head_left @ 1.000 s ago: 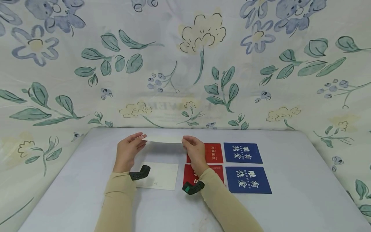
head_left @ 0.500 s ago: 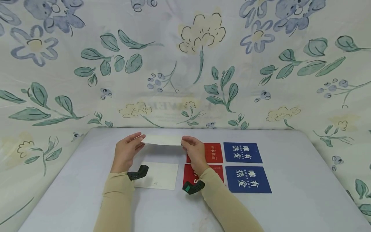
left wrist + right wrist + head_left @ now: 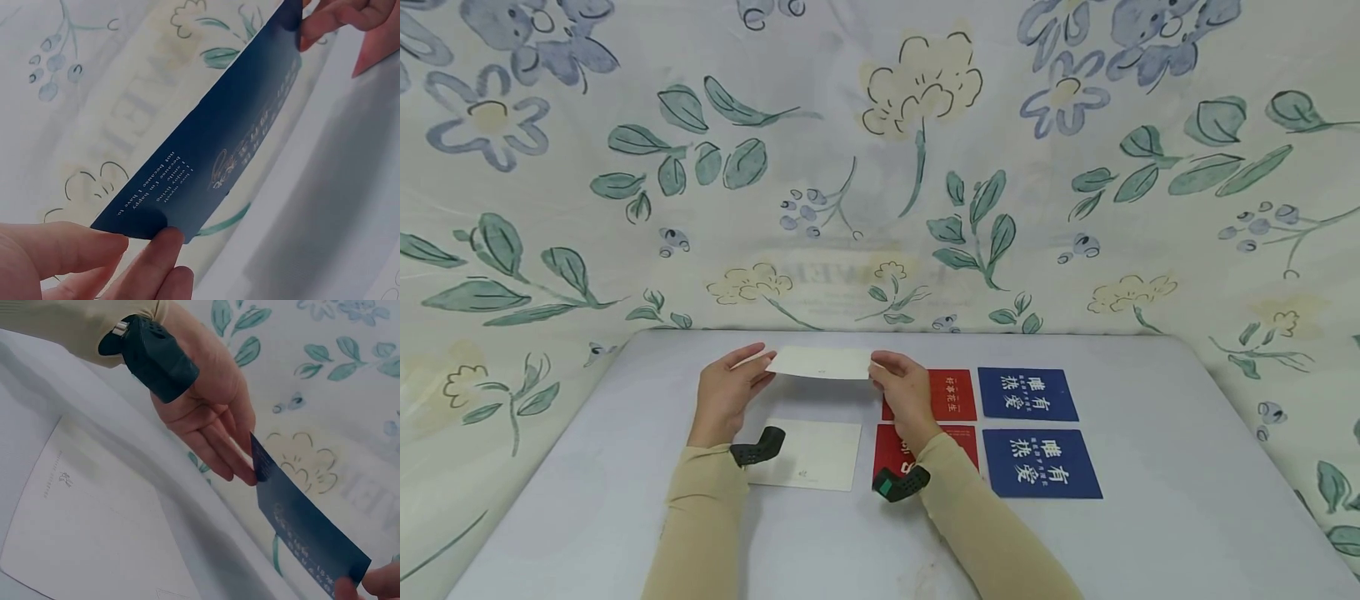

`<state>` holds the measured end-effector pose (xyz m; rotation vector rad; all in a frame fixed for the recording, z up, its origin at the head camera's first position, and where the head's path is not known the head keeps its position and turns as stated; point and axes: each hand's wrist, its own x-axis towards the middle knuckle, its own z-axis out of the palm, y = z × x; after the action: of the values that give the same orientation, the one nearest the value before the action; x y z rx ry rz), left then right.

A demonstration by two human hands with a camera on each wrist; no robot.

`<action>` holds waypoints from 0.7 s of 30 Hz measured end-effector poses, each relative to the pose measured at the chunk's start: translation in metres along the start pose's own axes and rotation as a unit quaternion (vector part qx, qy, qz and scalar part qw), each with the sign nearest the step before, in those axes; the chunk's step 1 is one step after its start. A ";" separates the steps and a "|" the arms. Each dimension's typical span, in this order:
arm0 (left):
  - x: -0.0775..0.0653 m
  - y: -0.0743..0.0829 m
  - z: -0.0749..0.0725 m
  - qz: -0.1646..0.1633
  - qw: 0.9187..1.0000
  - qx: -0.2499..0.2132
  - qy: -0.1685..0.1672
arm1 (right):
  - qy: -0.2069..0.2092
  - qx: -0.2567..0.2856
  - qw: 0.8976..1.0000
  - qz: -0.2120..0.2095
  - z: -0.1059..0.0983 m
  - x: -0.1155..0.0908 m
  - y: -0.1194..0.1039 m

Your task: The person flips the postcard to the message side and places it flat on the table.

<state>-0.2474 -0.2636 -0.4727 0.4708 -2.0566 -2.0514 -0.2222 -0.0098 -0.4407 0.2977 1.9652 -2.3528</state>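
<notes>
Raised over the back of the table, a card (image 3: 822, 363) is held by both hands at its two short ends. Its white side faces up toward the head camera; the dark blue underside (image 3: 206, 144) carries white lettering in the left wrist view. My left hand (image 3: 727, 396) pinches the left end between thumb and fingers. At the opposite end, my right hand (image 3: 906, 400) pinches the edge, above the red cards. Below the held card, a white card (image 3: 812, 454) with a small mark lies flat, partly behind the left wrist camera.
Two red cards, one farther back (image 3: 953, 395) and one nearer (image 3: 962, 437), lie partly under the right hand and wrist. To their right are two blue cards, a far one (image 3: 1028, 394) and a near one (image 3: 1042, 464). A floral cloth (image 3: 880, 167) hangs behind the table (image 3: 1165, 433).
The held card has tilted, so more of its white face shows to the head camera. My left hand has shifted slightly left; the cards on the table stay put.
</notes>
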 end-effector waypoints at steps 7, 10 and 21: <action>-0.002 0.002 0.001 -0.005 1.000 0.008 0.005 | -0.001 -0.006 1.000 -0.009 -0.001 0.000 0.000; -0.003 0.003 0.001 -0.004 1.000 0.017 0.006 | -0.001 -0.008 1.000 -0.009 -0.001 0.000 0.001; -0.005 0.003 0.000 0.012 1.000 0.027 0.002 | 0.009 -0.037 0.999 -0.007 -0.002 0.001 0.002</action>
<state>-0.2432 -0.2622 -0.4695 0.4561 -2.1096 -1.9832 -0.2223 -0.0083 -0.4428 0.3026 2.0628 -2.2866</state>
